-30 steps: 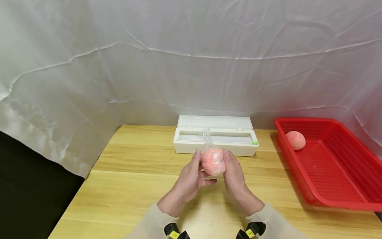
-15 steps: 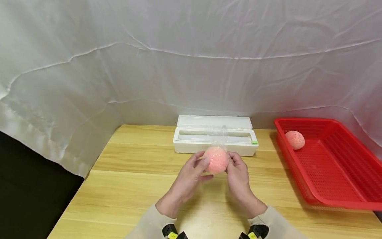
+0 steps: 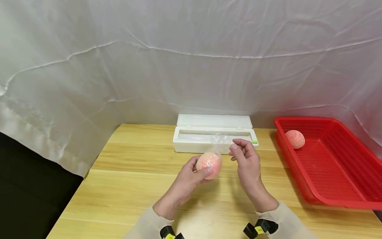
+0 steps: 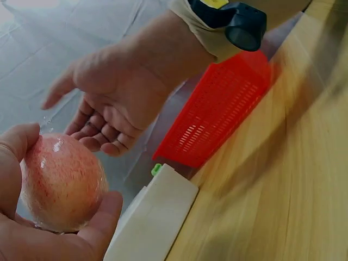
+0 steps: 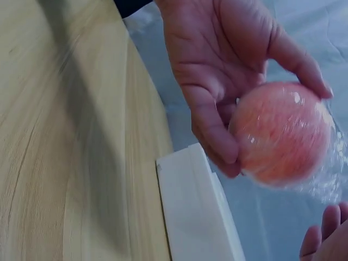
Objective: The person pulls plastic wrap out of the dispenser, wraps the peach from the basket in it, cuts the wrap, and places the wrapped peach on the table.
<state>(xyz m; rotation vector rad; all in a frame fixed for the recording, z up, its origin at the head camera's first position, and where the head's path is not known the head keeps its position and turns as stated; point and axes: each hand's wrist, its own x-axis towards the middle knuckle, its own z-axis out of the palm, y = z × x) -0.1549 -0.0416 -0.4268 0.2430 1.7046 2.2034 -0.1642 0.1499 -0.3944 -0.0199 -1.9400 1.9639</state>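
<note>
A pink-and-yellow peach (image 3: pixel 208 163) wrapped in clear plastic film is held in my left hand (image 3: pixel 187 175), over the table in front of me. Its thumb lies across the near side of the fruit. Loose film (image 3: pixel 220 138) stands up from the peach's far side, and in the right wrist view the film (image 5: pixel 329 187) trails off toward the other hand. My right hand (image 3: pixel 250 163) hovers just right of the fruit, fingers loosely bent. In the left wrist view, thumb and fingers of that right hand (image 4: pixel 117 100) are spread apart with nothing between them.
Behind the hands a long white box (image 3: pixel 194 146) stands with its lid (image 3: pixel 214 121) raised and a film roll inside; a green piece sits at its right end. On the right is a red plastic basket (image 3: pixel 311 186) holding another pink peach (image 3: pixel 295 139). A grey cloth hangs behind.
Both hands were on the wrapped peach and turned it. My right hand has since come off to the right, while the left hand keeps the peach, now tilted and slightly left.
</note>
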